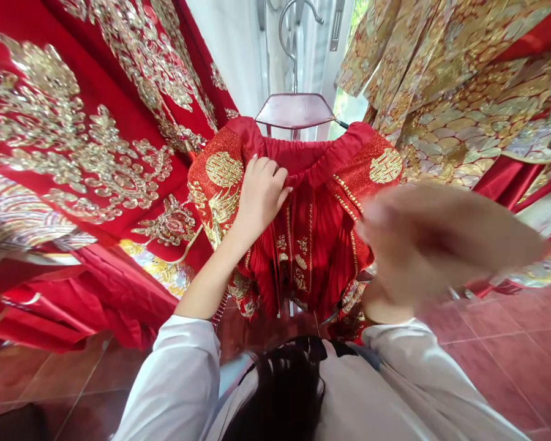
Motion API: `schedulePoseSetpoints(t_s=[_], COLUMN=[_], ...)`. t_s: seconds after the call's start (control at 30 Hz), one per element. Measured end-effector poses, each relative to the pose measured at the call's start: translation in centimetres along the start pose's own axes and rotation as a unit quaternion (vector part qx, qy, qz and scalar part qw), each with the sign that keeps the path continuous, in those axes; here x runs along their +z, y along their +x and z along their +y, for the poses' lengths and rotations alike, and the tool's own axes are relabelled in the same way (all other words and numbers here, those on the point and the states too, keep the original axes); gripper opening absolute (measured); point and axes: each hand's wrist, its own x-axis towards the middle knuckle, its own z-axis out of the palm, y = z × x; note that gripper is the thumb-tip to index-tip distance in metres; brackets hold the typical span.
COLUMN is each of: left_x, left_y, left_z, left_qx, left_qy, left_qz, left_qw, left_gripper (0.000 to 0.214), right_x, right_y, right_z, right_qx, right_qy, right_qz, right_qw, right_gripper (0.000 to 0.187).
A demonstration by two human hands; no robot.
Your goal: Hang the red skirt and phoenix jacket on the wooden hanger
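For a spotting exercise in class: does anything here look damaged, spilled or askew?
Nothing stands out as damaged or spilled. The red garment hangs fairly level on its hanger, with the left hand on it. The right hand is blurred.

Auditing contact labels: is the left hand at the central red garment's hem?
No, the left hand is at the neckline of the central red garment.

- Bright daylight at the top, washing out the pale backdrop and the greenery beyond.
- Glints across gold-toned beadwork at upper left.
- Right hand smeared by motion blur; left hand fairly crisp.
- Floor shadowy at lower left.
- Shapes stretched toward the edges.
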Motion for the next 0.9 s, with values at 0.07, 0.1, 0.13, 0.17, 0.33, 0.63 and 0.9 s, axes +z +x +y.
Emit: schedulePoseSetpoints(t_s=[0.07, 0.1, 0.13, 0.17, 0.33, 0.63, 0.9], left_x=[-0.8, -1.3, -1.8, -2.3, -2.8, -1.8, -0.7], left_y=[-1.0, -1.6, -2.4, -3.3, -8.9, -2.5, -1.1], left_z=[-0.6, -0.8, -0.8, -0.8, 1.2, 1.6, 0.3], left_qx=[0.031, 0.052, 0.074, 0.097, 0.210, 0.198, 0.194], left_qy=[-0.024, -0.035, -0.044, -0.051, -0.070, 0.088, 0.105], left_qz=[-0.029, -0.052, -0.076, -0.101, -0.243, -0.124, -0.194], left_qw=[0.999, 0.997, 0.993, 0.989, 0.945, 0.968, 0.956], left_gripper=[0.013, 0.014, 0.016, 0.017, 0.022, 0.026, 0.013], right_x=[2.4, 3.4, 4.1, 4.5, 3.5, 4.0, 7.1], right_y=[3.7, 5.1, 6.2, 6.7, 4.6, 0.4, -2.1], right_z=[2.1, 3.5, 5.1, 6.5, 10.6, 11.1, 11.7], right_qx=[-0.134, -0.205, -0.263, -0.303, -0.394, -0.334, -0.066], right_qy=[-0.055, -0.096, -0.140, -0.180, -0.234, -0.224, -0.189], right_qz=[-0.076, -0.126, -0.175, -0.220, -0.333, -0.130, -0.165], right_qw=[0.987, 0.966, 0.938, 0.910, 0.824, 0.906, 0.966], right_gripper=[0.010, 0.007, 0.013, 0.019, 0.019, 0.028, 0.025])
